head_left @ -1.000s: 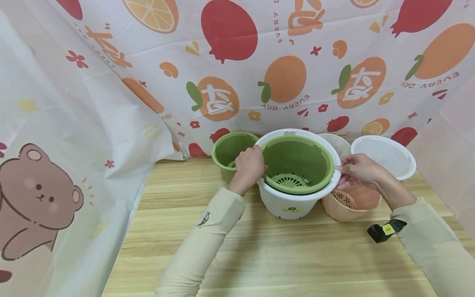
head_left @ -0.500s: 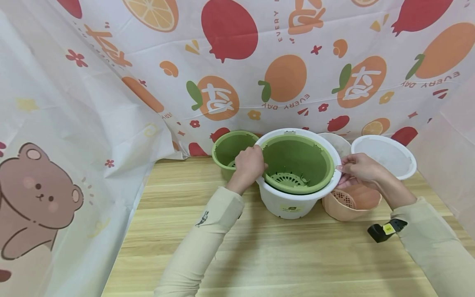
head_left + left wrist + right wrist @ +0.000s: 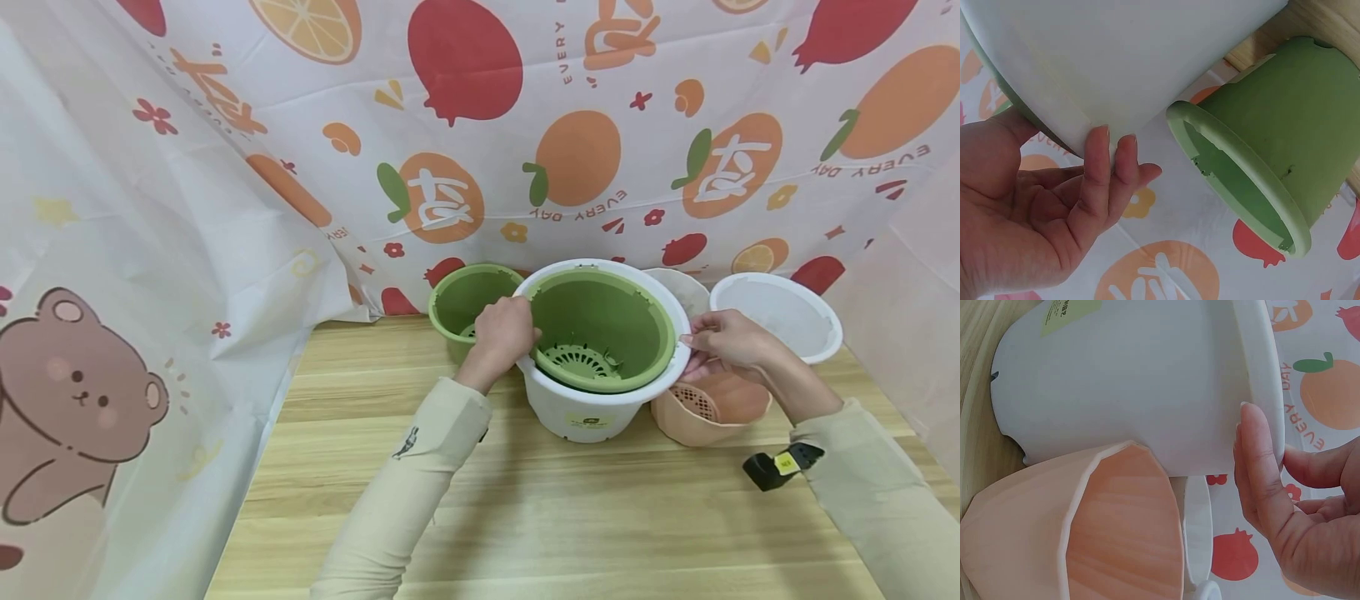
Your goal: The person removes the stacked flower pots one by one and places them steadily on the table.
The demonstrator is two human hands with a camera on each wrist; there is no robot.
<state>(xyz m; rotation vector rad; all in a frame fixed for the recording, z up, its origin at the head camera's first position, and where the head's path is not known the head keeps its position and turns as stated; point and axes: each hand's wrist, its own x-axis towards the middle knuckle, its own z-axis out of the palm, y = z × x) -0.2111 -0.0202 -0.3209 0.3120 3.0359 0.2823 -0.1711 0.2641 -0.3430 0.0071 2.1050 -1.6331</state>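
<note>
A large white flowerpot [image 3: 547, 404] with a yellow label stands near the back of the table, a green flowerpot [image 3: 600, 321] nested inside it. The green pot's slotted bottom shows, and its rim sits slightly tilted within the white one. On the left, my left hand [image 3: 505, 337] grips the rim; the left wrist view shows the fingers [image 3: 1096, 162] under the white rim and the thumb reaching over the green edge. My right hand [image 3: 723, 343] pinches the white rim at the right, fingers beneath it, as the right wrist view shows.
Behind my left hand stands a smaller green pot [image 3: 468, 304]. To the right are a peach pot [image 3: 705, 425] with a perforated bottom, a cream pot [image 3: 678, 292] and another white pot [image 3: 776, 312]. A fruit-print sheet [image 3: 577, 233] hangs behind the wooden table [image 3: 375, 417].
Almost nothing differs: both hands keep their hold on the white pot's rim, and the inner green pot has tilted very slightly. The surrounding pots have stayed in place.
</note>
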